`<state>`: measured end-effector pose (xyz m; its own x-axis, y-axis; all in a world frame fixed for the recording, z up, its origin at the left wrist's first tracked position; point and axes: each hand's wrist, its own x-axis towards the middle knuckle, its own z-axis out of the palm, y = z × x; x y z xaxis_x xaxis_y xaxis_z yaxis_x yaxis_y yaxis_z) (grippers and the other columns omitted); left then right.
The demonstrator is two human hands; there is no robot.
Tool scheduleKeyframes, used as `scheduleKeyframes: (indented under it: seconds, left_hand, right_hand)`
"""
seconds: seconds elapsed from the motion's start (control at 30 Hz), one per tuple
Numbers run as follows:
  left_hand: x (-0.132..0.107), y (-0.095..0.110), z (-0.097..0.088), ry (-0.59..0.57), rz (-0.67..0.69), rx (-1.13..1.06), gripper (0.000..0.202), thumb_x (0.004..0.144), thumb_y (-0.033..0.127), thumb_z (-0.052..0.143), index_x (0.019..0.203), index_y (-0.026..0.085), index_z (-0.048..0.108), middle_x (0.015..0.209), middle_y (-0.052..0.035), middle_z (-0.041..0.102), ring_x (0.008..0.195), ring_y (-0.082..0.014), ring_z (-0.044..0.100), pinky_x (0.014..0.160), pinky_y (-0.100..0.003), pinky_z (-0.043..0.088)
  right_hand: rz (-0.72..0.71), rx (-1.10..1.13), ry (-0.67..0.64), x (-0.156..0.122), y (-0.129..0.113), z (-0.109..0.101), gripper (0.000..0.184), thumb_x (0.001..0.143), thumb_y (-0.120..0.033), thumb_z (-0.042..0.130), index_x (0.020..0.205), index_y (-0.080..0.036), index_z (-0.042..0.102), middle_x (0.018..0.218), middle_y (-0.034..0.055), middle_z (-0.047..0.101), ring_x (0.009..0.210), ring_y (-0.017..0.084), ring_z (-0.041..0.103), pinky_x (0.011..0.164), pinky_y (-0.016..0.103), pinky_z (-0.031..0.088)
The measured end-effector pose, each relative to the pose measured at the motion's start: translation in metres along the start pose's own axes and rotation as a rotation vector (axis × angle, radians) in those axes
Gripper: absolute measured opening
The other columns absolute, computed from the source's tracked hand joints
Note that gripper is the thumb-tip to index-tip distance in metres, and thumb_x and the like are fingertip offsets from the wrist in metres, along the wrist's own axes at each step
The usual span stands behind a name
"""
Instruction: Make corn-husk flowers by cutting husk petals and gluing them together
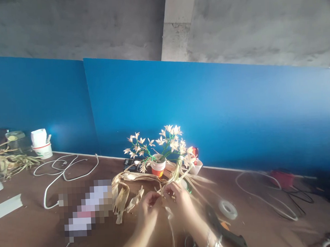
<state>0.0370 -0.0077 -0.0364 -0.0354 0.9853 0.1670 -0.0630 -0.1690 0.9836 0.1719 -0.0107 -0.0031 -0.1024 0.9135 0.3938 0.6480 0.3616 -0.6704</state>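
Note:
Near the table's front, my left hand [149, 208] and my right hand [181, 198] meet with fingers pinched together. Between the fingertips sits a small pale husk flower [160, 190] with pointed petals, partly hidden by the fingers. A thin pale strip [170, 219] hangs down below the hands. Just beyond them, dried corn husks [123, 194] lie in a loose curve on the table. Behind these stands a paper cup [158, 168], white above and orange-red below, holding green stems with many cream husk flowers [173, 145].
On the right lie a roll of clear tape [228, 209], a dark long tool [227, 230] and a looped white cable [280, 207]. Another white cable [64, 171] and a blurred-out object [88, 210] are on the left. A blue partition [180, 108] borders the table's back.

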Motion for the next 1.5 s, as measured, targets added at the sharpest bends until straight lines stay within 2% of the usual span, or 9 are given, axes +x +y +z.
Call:
scheduleKeyframes:
  seconds: [0.3, 0.57, 0.83, 1.13, 1.27, 1.4, 1.5]
  left_hand:
    - [0.000, 0.002, 0.000, -0.039, -0.029, -0.039, 0.016, 0.067, 0.035, 0.065, 0.065, 0.020, 0.062, 0.059, 0.0005, 0.063, 0.060, -0.0188, 0.061, 0.060, -0.027, 0.048]
    - [-0.001, 0.007, 0.000, -0.030, -0.023, -0.003, 0.022, 0.066, 0.041, 0.066, 0.062, 0.021, 0.061, 0.058, 0.0000, 0.064, 0.060, -0.0194, 0.061, 0.059, -0.028, 0.048]
    - [-0.002, 0.011, -0.001, -0.033, -0.029, 0.009, 0.020, 0.065, 0.040, 0.067, 0.061, 0.021, 0.062, 0.058, -0.0003, 0.065, 0.061, -0.0204, 0.063, 0.058, -0.028, 0.050]
    - [-0.001, 0.010, 0.001, -0.028, -0.025, 0.022, 0.024, 0.064, 0.045, 0.067, 0.060, 0.021, 0.061, 0.058, -0.0009, 0.065, 0.062, -0.0210, 0.063, 0.060, -0.029, 0.049]
    - [0.001, 0.006, -0.001, -0.009, -0.015, 0.014, 0.023, 0.065, 0.043, 0.067, 0.063, 0.021, 0.064, 0.061, -0.0016, 0.067, 0.064, -0.0215, 0.064, 0.062, -0.029, 0.050]
    - [0.003, 0.000, -0.005, 0.030, 0.032, 0.072, 0.021, 0.069, 0.041, 0.066, 0.067, 0.020, 0.067, 0.064, -0.0024, 0.069, 0.066, -0.0221, 0.064, 0.062, -0.029, 0.050]
    - [0.005, -0.004, -0.009, 0.033, 0.062, 0.148, 0.019, 0.073, 0.037, 0.064, 0.071, 0.019, 0.070, 0.069, -0.0035, 0.071, 0.069, -0.0220, 0.065, 0.063, -0.028, 0.049]
  right_hand:
    - [0.006, -0.027, 0.003, -0.001, -0.001, 0.000, 0.016, 0.083, -0.010, 0.052, 0.073, -0.020, 0.057, 0.079, 0.0020, 0.061, 0.074, 0.017, 0.058, 0.068, 0.025, 0.042]
    - [-0.001, -0.007, 0.004, 0.000, 0.001, 0.000, 0.014, 0.084, -0.013, 0.052, 0.074, -0.021, 0.057, 0.079, 0.0021, 0.062, 0.075, 0.017, 0.059, 0.068, 0.025, 0.042]
    - [0.019, 0.020, -0.010, 0.000, -0.001, -0.002, 0.014, 0.084, -0.013, 0.051, 0.073, -0.021, 0.057, 0.079, 0.0021, 0.061, 0.075, 0.017, 0.058, 0.069, 0.026, 0.042]
    - [-0.021, 0.028, 0.030, 0.001, 0.007, 0.002, 0.014, 0.082, -0.013, 0.053, 0.073, -0.021, 0.059, 0.077, 0.0016, 0.062, 0.073, 0.017, 0.059, 0.067, 0.025, 0.043]
    - [0.020, 0.065, 0.036, 0.001, 0.006, 0.002, 0.009, 0.082, -0.016, 0.054, 0.083, -0.022, 0.061, 0.082, 0.0025, 0.066, 0.074, 0.017, 0.061, 0.067, 0.025, 0.044]
    - [0.083, 0.111, 0.022, 0.000, 0.004, 0.003, 0.028, 0.077, -0.013, 0.055, 0.103, -0.022, 0.060, 0.082, 0.0014, 0.067, 0.073, 0.017, 0.061, 0.065, 0.025, 0.044]
    - [0.135, 0.162, 0.018, 0.001, 0.004, 0.003, 0.029, 0.075, -0.015, 0.056, 0.103, -0.020, 0.060, 0.078, 0.0003, 0.065, 0.070, 0.016, 0.059, 0.063, 0.025, 0.043]
